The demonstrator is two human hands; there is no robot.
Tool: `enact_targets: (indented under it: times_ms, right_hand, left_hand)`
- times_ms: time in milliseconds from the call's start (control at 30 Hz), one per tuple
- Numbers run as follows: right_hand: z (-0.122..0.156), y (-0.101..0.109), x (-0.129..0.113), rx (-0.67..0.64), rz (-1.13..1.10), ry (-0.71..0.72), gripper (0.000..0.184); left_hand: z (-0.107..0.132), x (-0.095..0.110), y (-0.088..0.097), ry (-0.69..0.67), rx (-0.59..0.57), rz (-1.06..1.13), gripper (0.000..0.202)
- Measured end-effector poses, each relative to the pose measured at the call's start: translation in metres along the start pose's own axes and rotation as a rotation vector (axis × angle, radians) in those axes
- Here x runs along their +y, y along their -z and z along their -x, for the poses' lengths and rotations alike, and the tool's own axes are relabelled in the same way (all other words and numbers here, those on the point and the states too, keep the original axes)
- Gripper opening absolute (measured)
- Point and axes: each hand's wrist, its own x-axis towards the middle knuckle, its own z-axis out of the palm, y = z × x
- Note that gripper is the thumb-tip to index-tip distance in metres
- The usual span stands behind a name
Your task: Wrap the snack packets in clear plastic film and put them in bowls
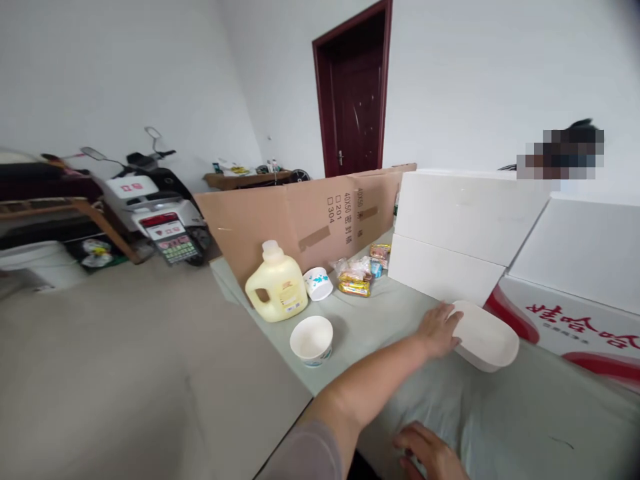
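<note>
My left hand (440, 330) reaches forward across the table and grips the near rim of a white oval basin (487, 343), which stands tilted on the pale green cloth (500, 420). At the bottom edge my right hand (429, 453) lies on the cloth, fingers spread and nothing in it. Left of my arm stands an empty white paper bowl (311, 339). Behind it are a yellow detergent jug (276, 283), a small white cup on its side (318, 283) and several snack packets (359, 275).
White foam boxes (465, 227) and a red-and-white carton (575, 320) line the table's right side. A cardboard sheet (300, 220) stands at the back. A scooter (150, 207), a bench, a white bucket (43, 263) and a dark red door (356, 107) are beyond. A person is behind the boxes.
</note>
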Motion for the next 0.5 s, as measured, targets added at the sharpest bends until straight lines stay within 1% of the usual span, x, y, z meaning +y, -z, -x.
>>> enact_targets:
  times_ms: [67,133,167,233,300,367,400,433,467,500]
  right_hand:
    - [-0.021,0.001,-0.013,0.023,-0.034,-0.021,0.036]
    - [-0.052,-0.002,-0.03,0.051,-0.052,-0.007,0.047]
    - [-0.069,-0.005,-0.038,0.059,-0.048,0.013,0.049]
    - [-0.106,-0.016,-0.052,0.002,0.001,0.093,0.044]
    - [-0.141,-0.029,-0.06,-0.042,0.081,0.105,0.045]
    - [-0.167,-0.039,-0.063,-0.072,0.159,0.131,0.054]
    - [-0.176,-0.041,-0.063,-0.08,0.191,0.142,0.058]
    - [-0.182,-0.042,-0.062,-0.083,0.218,0.145,0.058]
    - [-0.183,-0.04,-0.061,-0.085,0.241,0.137,0.052]
    - [-0.181,-0.035,-0.058,-0.078,0.259,0.115,0.043]
  left_hand:
    - [0.022,0.002,0.028,-0.037,0.127,0.099,0.05]
    - [0.054,0.001,0.065,-0.061,0.278,0.174,0.033]
    - [0.071,-0.002,0.084,-0.061,0.335,0.195,0.027]
    - [0.1,-0.014,0.118,-0.009,0.378,0.183,0.021]
    - [0.12,-0.036,0.144,0.096,0.384,0.113,0.02]
    - [0.127,-0.064,0.161,0.25,0.38,-0.014,0.021]
    - [0.125,-0.079,0.166,0.335,0.356,-0.089,0.025]
    - [0.12,-0.094,0.169,0.423,0.317,-0.164,0.031]
    - [0.112,-0.109,0.172,0.511,0.269,-0.231,0.04]
    - [0.1,-0.123,0.173,0.596,0.211,-0.286,0.051]
